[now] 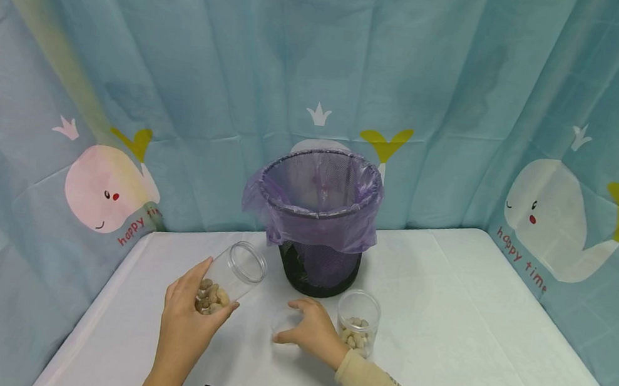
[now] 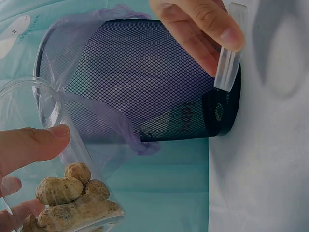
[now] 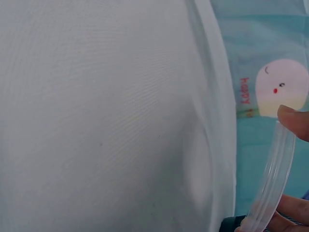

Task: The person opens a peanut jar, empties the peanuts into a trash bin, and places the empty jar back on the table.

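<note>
- The clear lid [image 2: 229, 63] is hard to see from the head; the right hand [image 1: 314, 331] pinches it by its edge, near the bin [image 1: 316, 287].
- The wrist of that hand hides a bit of the standing jar [image 1: 360, 304], which has peanuts [image 1: 354, 338] low inside.
- The left hand [image 1: 188, 312] curls around a tipped jar [image 1: 224, 276], above the desk [image 1: 443, 320]; peanuts [image 1: 212, 296] lie at its bottom.
- A purple bag [image 1: 319, 230] lines the bin; I cannot see the bin's floor.
</note>
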{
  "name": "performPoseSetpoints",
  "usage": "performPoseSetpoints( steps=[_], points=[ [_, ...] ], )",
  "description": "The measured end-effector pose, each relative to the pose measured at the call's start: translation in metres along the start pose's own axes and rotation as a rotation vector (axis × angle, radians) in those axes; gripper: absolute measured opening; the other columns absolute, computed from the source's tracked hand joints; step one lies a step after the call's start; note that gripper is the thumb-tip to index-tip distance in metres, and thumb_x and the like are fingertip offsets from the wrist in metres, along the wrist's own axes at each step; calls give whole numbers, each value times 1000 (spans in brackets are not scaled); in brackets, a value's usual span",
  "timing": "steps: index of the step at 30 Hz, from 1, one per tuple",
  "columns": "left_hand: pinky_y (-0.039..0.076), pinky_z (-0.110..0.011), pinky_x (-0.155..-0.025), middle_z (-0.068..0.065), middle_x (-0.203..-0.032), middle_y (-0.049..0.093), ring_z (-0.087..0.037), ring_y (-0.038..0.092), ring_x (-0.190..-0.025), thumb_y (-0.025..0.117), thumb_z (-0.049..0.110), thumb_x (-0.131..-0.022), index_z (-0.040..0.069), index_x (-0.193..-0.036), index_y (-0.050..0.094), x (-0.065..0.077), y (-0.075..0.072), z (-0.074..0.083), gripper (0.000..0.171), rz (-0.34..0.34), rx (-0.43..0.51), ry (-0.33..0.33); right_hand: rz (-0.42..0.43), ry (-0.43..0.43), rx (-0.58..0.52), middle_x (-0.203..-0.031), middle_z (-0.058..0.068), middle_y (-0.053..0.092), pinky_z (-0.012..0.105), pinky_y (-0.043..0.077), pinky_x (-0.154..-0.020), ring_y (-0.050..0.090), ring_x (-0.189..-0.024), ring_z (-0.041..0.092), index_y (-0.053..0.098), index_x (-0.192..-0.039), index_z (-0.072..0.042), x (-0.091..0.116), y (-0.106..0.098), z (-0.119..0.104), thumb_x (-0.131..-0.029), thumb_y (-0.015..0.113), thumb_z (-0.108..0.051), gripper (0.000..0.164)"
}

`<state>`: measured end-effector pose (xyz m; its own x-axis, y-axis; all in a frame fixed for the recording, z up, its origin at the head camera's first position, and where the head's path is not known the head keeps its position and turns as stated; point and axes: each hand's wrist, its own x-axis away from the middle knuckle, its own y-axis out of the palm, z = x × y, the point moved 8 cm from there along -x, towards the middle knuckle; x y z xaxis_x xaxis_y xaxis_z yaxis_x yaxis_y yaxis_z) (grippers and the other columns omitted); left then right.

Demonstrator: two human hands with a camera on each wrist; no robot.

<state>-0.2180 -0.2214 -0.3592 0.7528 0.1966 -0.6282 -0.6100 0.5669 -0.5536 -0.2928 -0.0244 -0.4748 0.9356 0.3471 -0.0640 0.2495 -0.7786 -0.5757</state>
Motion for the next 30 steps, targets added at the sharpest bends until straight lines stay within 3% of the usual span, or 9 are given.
performPoseSetpoints(
  steps=[30],
  points=[
    [49, -61, -91, -20, -135, 60, -38, 49, -118, 95, 4, -58, 9, -138, 56, 2, -2, -5, 89, -4, 3, -38, -58, 38, 24, -128, 23, 63, 54, 43, -111, 55, -125, 42, 66, -120, 7, -10, 19, 22, -60, 95, -23, 73]
  ],
)
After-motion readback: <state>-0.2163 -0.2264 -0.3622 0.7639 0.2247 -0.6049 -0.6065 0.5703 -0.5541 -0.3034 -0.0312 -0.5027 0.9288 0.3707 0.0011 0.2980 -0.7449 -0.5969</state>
